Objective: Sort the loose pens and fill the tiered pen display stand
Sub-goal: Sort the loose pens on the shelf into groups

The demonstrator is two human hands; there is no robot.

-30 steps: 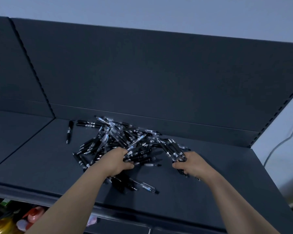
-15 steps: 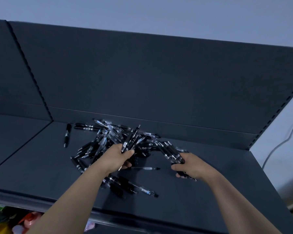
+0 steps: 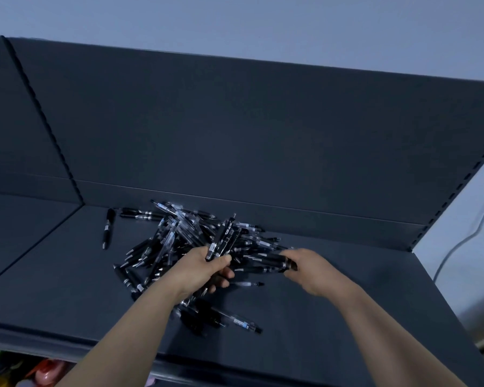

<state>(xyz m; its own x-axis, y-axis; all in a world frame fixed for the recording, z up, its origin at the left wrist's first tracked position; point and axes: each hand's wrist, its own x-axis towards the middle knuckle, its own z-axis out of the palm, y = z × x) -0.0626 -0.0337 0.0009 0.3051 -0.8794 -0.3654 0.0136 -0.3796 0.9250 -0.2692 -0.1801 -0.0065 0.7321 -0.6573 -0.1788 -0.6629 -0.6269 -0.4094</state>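
— Entry one, the pens?
— One pile (image 3: 179, 241) of black and clear pens, heaped on the shelf (image 3: 361, 303) close to the back panel (image 3: 235, 135). One stray pen (image 3: 108, 229) lay apart to the left. A few more lay at the near side, by my left forearm.
— Left hand?
— My left hand (image 3: 199, 272) was curled round a bundle (image 3: 223, 240) of black pens. Their ends pointed up and away, over the pile's near edge.
— Right hand?
— My right hand (image 3: 310, 272) was clamped on a few dark pens (image 3: 274, 264), held roughly level and pointing toward my left hand. The hands were near each other, not touching.
— Anything else?
— Coloured goods (image 3: 45, 370), blurred, below the shelf at lower left.
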